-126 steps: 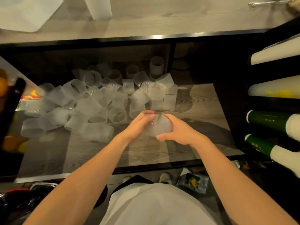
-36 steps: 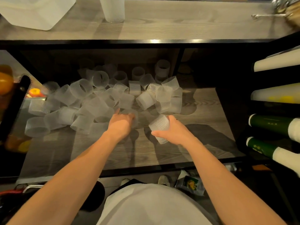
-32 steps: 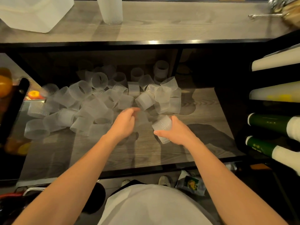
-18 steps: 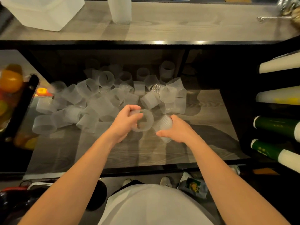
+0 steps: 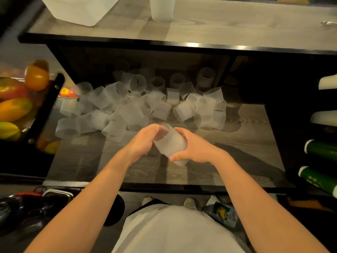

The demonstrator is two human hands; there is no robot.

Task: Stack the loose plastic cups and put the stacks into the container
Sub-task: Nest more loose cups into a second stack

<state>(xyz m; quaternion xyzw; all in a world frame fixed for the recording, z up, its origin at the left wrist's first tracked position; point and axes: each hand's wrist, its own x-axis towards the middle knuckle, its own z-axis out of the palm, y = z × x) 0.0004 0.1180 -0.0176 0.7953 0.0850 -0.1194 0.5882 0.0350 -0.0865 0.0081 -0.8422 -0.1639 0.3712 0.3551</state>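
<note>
left hand (image 5: 141,141) brought its cup onto stack (image 5: 170,145) | stack ribbed, frosted, tilted | both hands' fingers curled round it

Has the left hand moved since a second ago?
Yes. The left hand came back from the cup pile to the held stack.
</note>
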